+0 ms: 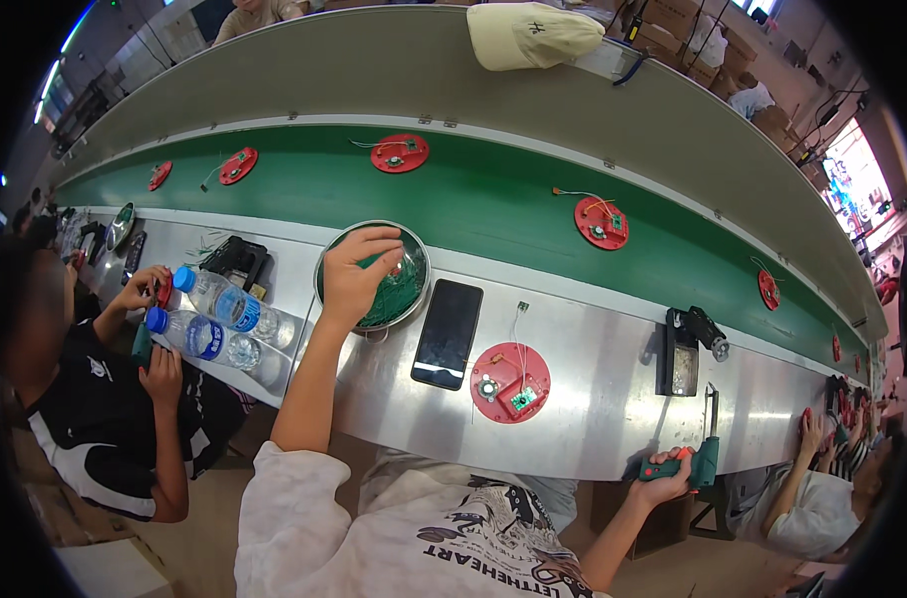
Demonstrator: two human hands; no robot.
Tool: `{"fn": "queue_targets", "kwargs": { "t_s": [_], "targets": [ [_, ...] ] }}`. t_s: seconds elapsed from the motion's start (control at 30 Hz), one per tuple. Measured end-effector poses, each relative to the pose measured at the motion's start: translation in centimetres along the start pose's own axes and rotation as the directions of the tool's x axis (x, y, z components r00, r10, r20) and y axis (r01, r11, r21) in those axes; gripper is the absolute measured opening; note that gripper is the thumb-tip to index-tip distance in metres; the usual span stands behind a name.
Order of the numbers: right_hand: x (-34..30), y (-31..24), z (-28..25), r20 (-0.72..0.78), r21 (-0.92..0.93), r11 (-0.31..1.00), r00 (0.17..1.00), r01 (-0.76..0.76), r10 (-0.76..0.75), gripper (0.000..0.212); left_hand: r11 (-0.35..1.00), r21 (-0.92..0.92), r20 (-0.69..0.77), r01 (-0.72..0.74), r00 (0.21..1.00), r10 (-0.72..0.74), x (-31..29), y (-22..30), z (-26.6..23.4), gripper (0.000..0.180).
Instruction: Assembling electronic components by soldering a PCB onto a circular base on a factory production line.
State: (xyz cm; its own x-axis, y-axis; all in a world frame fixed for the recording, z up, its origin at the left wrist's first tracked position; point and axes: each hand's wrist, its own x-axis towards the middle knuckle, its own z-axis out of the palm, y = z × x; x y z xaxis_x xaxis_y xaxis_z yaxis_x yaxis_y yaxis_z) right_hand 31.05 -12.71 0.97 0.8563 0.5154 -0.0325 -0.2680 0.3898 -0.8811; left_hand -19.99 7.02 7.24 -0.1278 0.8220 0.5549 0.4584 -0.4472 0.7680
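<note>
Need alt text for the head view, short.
A person's left hand reaches into a round metal bowl of green wires on a steel workbench, while the right hand grips a green tool at the bench edge. A red disc lies between.

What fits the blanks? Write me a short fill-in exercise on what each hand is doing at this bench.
1. The left hand reaches into a round metal ____ of green wires.
2. The right hand grips a green ____ at the bench's edge.
3. The black phone lies between the bowl and a ____ disc.

Missing words: bowl; screwdriver; red
</note>
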Motion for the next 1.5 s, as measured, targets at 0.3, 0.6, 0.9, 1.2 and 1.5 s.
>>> {"fn": "queue_targets", "kwargs": {
  "t_s": [0.3, 0.6, 0.9, 1.2, 1.5],
  "targets": [
    [-0.1, -0.1, 0.0, 0.019, -0.008, 1.0, 1.0, -0.01, 0.01, 0.013, 0.934, -0.193, -0.006, 0.3, 0.952, -0.307, -0.4, -0.5, 0.5, 0.02],
    [-1.0, 0.1, -1.4, -0.02, -0.016, 0.999, 0.998, 0.052, -0.053, 0.018, 0.976, 0.06, 0.009, 0.207, 0.978, -0.208, -1.4, 0.5, 1.1, 0.017],
    [-9.4, -0.3, -0.8, 0.467, -0.046, 0.999, 0.884, 0.004, 0.018, 0.04, 0.998, -0.061, 0.451, 0.011, 0.892, 0.018, -7.3, 9.5, 6.4, 0.011],
    [-13.7, -0.6, 0.3, 0.676, -0.508, 0.848, 0.681, 0.152, 0.283, 0.036, 0.963, -0.064, 0.533, -0.262, 0.807, 0.255, -12.4, 7.1, 11.4, 0.014],
    [-14.1, 0.1, -0.3, 0.661, -0.492, 0.867, 0.681, 0.078, 0.314, 0.049, 0.949, 0.025, 0.452, -0.313, 0.851, 0.269, -14.0, 7.0, 13.1, 0.013]
  ]
}}
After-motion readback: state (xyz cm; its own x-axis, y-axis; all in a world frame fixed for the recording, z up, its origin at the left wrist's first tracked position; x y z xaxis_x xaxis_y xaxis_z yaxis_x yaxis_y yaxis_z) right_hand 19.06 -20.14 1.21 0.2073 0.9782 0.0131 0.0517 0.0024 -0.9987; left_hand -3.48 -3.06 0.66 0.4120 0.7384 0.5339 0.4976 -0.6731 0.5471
